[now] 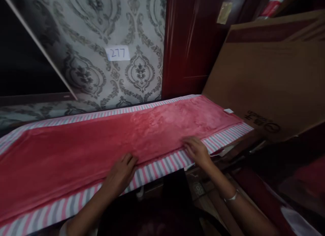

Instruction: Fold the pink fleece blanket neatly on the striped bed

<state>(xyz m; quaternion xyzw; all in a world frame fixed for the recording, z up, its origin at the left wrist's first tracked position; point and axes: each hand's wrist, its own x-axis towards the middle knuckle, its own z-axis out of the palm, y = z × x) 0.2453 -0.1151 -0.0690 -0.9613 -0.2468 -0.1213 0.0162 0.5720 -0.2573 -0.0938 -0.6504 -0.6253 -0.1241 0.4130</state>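
A long red plush cloth (83, 141) lies stretched along a narrow table, over a striped pink, grey and white cloth (152, 170) that shows along both long sides. My left hand (122, 173) has its fingers curled over the near edge of the red cloth, around the middle of its length. Farther right, my right hand (197, 150) pinches the same edge, slightly blurred, with the thumb hidden in part. The pile looks paler and ruffled on the right half and smoother on the left. A small white tag (229, 111) sticks out at the far right end.
Behind the right end leans a large cardboard box (266, 77). A dark screen (30, 60) stands at the left, before patterned wallpaper (141, 70) bearing a paper marked 277 (118, 53). A dark red door (190, 43) is at the back.
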